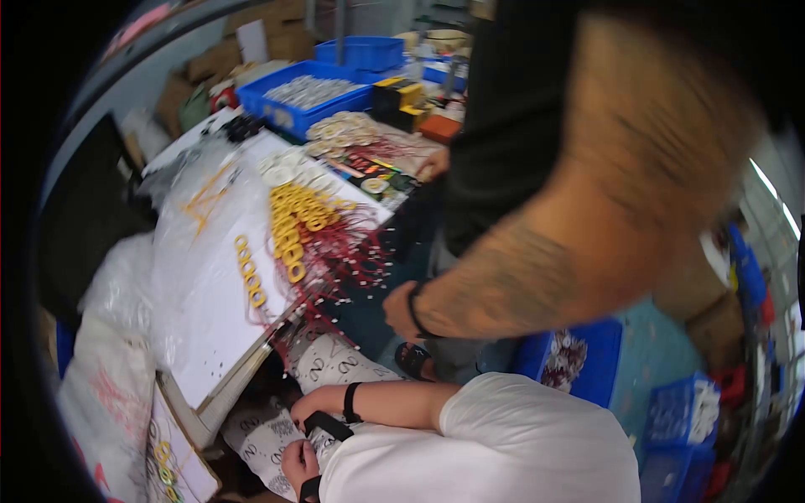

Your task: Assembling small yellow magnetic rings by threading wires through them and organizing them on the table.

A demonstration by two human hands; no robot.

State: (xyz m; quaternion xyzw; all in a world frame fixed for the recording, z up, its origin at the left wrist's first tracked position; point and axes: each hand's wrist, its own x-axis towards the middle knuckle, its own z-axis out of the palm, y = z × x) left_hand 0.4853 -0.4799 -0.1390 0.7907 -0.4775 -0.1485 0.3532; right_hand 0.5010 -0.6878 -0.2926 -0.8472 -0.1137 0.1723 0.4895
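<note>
Black strap [329,425] runs between the two hands over the patterned trousers [335,362]. The right hand [309,410] lies on it with fingers curled; whether they grip it cannot be told. The left hand [297,462] sits just below, its fingers hidden. Beside the knees a white board [220,318] carries yellow rings [293,226] with red wires [340,251], and blue bins [293,113] stand beyond. Another person's blurred forearm [537,277] hangs across the right, covering the floor and part of a blue crate [599,369].
</note>
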